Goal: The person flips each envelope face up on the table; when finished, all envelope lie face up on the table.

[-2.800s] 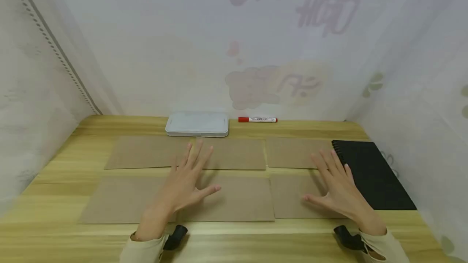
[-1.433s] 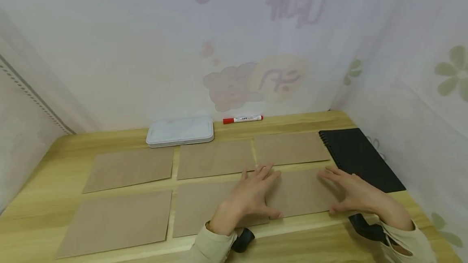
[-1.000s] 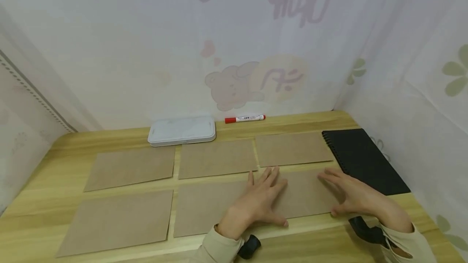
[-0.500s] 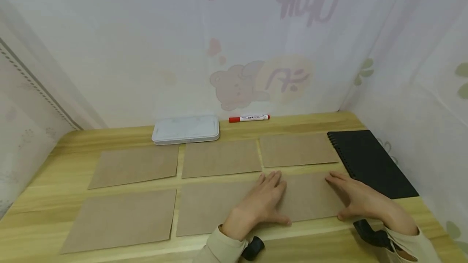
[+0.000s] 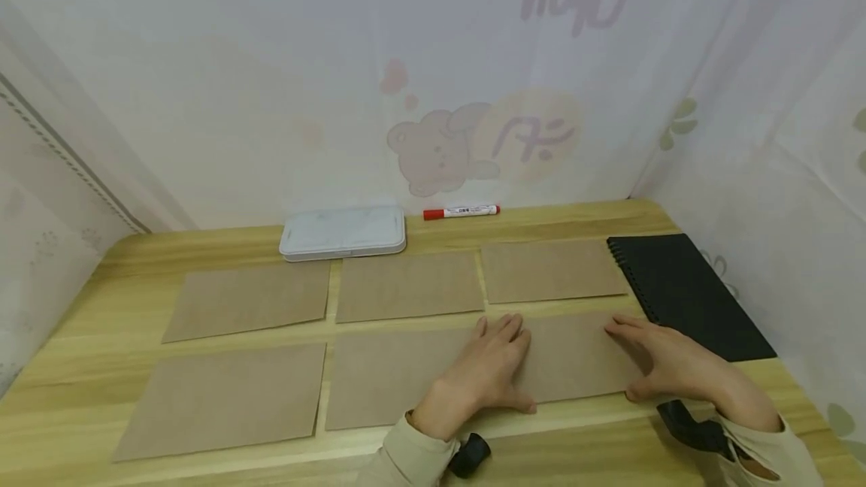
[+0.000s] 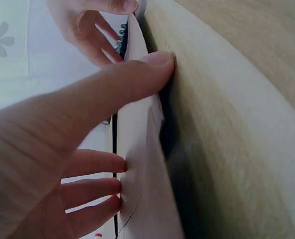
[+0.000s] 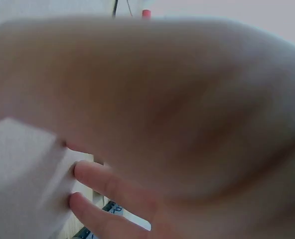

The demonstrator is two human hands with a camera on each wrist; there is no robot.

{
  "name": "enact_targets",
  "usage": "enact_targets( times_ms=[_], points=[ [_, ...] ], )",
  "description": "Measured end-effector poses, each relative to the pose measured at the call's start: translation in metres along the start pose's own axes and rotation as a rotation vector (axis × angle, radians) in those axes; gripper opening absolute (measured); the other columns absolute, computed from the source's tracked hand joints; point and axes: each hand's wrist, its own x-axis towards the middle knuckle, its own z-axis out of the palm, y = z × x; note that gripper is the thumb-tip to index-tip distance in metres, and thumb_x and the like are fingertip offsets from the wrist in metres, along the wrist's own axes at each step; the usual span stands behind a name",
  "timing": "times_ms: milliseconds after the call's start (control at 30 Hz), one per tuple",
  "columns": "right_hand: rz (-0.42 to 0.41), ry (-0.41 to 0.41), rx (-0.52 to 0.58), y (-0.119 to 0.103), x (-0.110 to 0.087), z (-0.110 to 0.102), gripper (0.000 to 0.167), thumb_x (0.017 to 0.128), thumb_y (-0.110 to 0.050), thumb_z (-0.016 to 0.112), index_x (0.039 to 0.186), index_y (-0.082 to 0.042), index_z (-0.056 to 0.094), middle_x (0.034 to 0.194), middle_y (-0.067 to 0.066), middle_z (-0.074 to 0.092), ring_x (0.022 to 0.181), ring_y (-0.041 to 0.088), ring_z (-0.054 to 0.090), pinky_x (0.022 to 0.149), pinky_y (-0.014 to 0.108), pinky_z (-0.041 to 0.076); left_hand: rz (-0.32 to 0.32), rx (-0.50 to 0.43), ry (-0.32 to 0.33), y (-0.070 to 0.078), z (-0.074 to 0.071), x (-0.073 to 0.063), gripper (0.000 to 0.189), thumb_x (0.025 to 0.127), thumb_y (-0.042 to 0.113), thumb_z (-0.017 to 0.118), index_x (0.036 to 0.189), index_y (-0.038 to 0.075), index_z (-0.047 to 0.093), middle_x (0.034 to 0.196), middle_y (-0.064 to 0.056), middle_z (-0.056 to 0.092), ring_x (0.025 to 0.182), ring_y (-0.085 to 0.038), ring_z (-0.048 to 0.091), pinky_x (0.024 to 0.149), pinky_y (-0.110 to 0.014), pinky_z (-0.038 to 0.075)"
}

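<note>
Brown cardboard sheets lie on the wooden table in a front and a back row. Both hands are at the front-right cardboard sheet (image 5: 571, 355). My left hand (image 5: 476, 370) spans its left end, fingertips at the far edge and thumb at the near edge. At the right end, my right hand (image 5: 676, 359) holds it the same way, fingers bent to the far corner and thumb on the near one. The left wrist view shows the left thumb (image 6: 137, 79) over the near edge of the sheet. In the right wrist view, the hand's blurred side hides most of the sheet.
A front-middle sheet (image 5: 392, 378) lies partly under the left hand; a front-left sheet (image 5: 223, 400) is beside it. Behind are several more, including a back-middle sheet (image 5: 409, 288). A white case (image 5: 343, 231), red-capped marker (image 5: 462, 212) and black spiral notebook (image 5: 690, 295) border them.
From spread above the sheets, both hands have come down to the front-right sheet, the left moving rightward to it. Over the last second they stay nearly still; the head view shifts slightly.
</note>
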Motion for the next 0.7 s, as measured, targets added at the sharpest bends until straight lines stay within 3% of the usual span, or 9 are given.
enact_targets(
  times_ms=[267, 400, 600, 700],
  points=[
    [-0.031, 0.0, 0.008, 0.005, -0.002, -0.005, 0.081, 0.065, -0.043, 0.081, 0.127, 0.002, 0.054, 0.134, 0.03, 0.041, 0.116, 0.05, 0.041, 0.086, 0.06, 0.038, 0.082, -0.068, 0.031, -0.003, -0.008, 0.0, 0.048, 0.074, 0.037, 0.078, 0.112, 0.009, 0.067, 0.129, -0.007, 0.054, 0.12, -0.019, 0.048, 0.096, -0.025, 0.039],
    [-0.066, -0.003, 0.028, 0.008, -0.006, -0.008, 0.072, 0.071, -0.044, 0.077, 0.124, -0.001, 0.058, 0.133, 0.028, 0.043, 0.116, 0.05, 0.041, 0.085, 0.059, 0.039, 0.113, -0.109, 0.024, -0.005, -0.012, -0.001, 0.042, 0.078, 0.034, 0.075, 0.111, 0.01, 0.069, 0.124, -0.006, 0.058, 0.112, -0.015, 0.052, 0.092, -0.023, 0.041],
    [-0.141, 0.015, 0.003, 0.011, -0.01, -0.012, 0.047, 0.08, -0.038, 0.071, 0.116, -0.007, 0.064, 0.125, 0.023, 0.053, 0.108, 0.041, 0.052, 0.079, 0.038, 0.049, 0.146, -0.2, 0.047, -0.006, -0.014, -0.002, 0.025, 0.087, 0.027, 0.062, 0.105, 0.012, 0.071, 0.103, 0.004, 0.064, 0.094, -0.007, 0.056, 0.08, -0.018, 0.043],
    [-0.148, 0.001, 0.013, 0.012, -0.011, -0.012, 0.042, 0.083, -0.035, 0.068, 0.116, -0.008, 0.065, 0.122, 0.019, 0.057, 0.104, 0.036, 0.056, 0.075, 0.033, 0.05, 0.147, -0.251, 0.058, -0.006, -0.014, -0.001, 0.019, 0.091, 0.025, 0.056, 0.095, 0.014, 0.072, 0.09, 0.01, 0.064, 0.083, -0.004, 0.055, 0.074, -0.017, 0.042]
  ],
)
